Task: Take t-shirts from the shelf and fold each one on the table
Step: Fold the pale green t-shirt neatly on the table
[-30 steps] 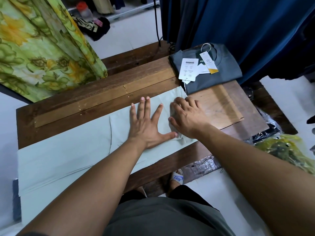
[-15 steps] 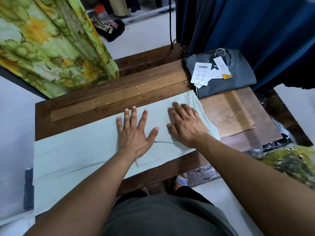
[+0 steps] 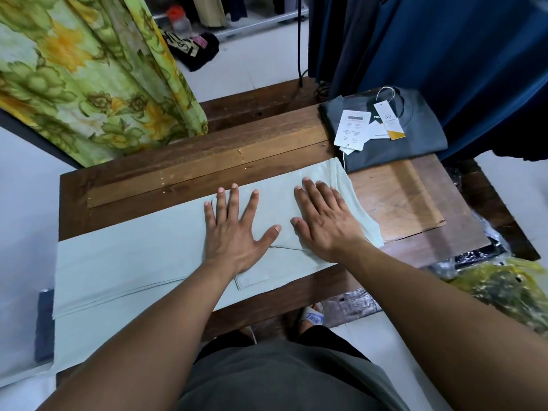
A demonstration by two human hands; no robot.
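A pale mint t-shirt lies in a long strip across the wooden table, its left end hanging over the table's left edge. A folded-in flap shows near the front edge under my wrists. My left hand presses flat on the shirt's middle, fingers spread. My right hand lies flat on the shirt's right end, fingers straight. A folded dark grey t-shirt with white paper tags sits at the table's far right corner.
A green and yellow floral cloth hangs at the far left. Dark blue garments hang behind the grey shirt. Plastic bags lie on the floor to the right. My sandalled foot shows under the table's front edge.
My right hand has gone from curled on the cloth's edge to flat, and the shirt's right end now lies spread out. My left hand stays pressed flat. The view has shifted a little.
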